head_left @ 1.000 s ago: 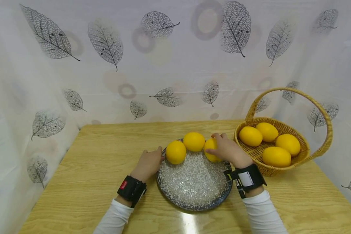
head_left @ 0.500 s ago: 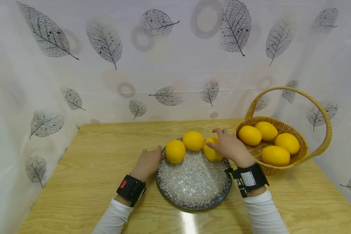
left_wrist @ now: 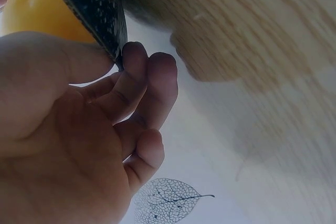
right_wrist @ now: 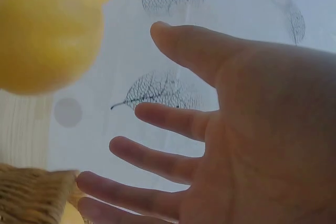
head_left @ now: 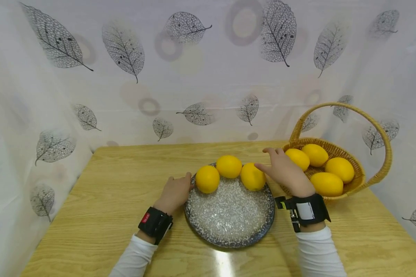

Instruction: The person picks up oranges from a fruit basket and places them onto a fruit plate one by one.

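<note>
A round speckled grey plate (head_left: 230,215) with a dark rim lies on the table. Three yellow lemons sit along its far edge: a left lemon (head_left: 207,179), a middle lemon (head_left: 229,166) and a right lemon (head_left: 252,177). My left hand (head_left: 174,193) pinches the plate's left rim; the left wrist view shows the thumb on one side of the rim (left_wrist: 100,14) and fingertips on the other. My right hand (head_left: 287,171) is between the right lemon and the basket, holding nothing. Its fingers are spread and nearly straight in the right wrist view, apart from the lemon (right_wrist: 47,35).
A wicker basket (head_left: 358,173) with a tall arched handle stands at the right, with several lemons (head_left: 327,184) inside. My right hand overlaps its left rim in the head view. A leaf-printed white curtain (head_left: 208,77) hangs behind the wooden table (head_left: 124,184).
My right hand has let go of the right lemon and moved right, towards the basket. That lemon stays on the plate. My left hand keeps its place at the rim.
</note>
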The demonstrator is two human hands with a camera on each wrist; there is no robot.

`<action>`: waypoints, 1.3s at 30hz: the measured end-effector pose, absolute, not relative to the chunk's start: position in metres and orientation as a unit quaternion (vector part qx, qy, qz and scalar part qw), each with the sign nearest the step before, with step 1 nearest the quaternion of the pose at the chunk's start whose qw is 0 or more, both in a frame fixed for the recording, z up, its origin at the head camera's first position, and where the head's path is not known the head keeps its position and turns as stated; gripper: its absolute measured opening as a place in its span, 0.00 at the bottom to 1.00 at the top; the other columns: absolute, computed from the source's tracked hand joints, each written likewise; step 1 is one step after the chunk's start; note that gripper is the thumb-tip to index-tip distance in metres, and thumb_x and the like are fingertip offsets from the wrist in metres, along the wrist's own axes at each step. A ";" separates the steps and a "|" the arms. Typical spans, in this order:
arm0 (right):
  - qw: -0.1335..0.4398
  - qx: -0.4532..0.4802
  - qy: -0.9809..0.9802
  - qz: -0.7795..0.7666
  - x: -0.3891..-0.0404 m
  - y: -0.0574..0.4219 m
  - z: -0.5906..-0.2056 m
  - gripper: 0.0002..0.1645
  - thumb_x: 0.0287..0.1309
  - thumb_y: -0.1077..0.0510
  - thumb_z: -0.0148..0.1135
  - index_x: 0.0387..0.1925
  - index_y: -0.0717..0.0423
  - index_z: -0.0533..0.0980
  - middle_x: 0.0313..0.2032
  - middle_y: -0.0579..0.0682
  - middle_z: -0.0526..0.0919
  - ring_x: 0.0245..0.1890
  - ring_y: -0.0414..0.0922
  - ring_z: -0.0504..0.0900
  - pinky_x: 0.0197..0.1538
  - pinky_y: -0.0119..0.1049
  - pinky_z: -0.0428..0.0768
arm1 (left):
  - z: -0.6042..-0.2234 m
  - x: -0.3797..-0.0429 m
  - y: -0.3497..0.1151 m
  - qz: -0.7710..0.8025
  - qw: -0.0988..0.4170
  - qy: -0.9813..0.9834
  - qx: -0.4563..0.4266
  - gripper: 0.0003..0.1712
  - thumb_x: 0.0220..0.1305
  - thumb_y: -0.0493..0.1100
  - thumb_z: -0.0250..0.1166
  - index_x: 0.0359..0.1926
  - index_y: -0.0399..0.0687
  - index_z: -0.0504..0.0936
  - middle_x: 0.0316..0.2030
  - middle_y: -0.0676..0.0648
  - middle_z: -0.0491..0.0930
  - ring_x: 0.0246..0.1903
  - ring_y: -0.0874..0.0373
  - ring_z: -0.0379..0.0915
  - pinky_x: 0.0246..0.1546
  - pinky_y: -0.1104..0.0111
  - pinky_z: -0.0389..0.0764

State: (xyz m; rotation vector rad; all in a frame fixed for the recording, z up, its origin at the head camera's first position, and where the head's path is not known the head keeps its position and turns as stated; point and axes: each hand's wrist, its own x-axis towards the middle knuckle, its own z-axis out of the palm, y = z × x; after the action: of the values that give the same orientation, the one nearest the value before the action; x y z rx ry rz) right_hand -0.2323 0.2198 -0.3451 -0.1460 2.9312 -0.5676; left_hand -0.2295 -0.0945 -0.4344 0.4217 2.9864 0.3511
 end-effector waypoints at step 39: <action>0.123 0.128 0.967 -0.183 -0.212 0.341 -0.341 0.61 0.71 0.26 0.37 0.73 0.80 0.47 0.65 0.91 0.48 0.60 0.84 0.59 0.56 0.74 0.70 | -0.438 -0.230 -0.094 0.105 0.038 0.983 0.143 0.25 0.76 0.44 0.57 0.66 0.32 0.71 0.46 0.37 0.89 0.51 0.45 0.86 0.65 0.42 0.71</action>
State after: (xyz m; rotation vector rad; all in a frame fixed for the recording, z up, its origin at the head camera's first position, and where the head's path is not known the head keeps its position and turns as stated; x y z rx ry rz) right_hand -0.2119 0.3406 -0.3411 0.3719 2.8203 -0.5341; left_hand -0.2303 -0.0936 -0.4378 0.4378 3.0169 0.3210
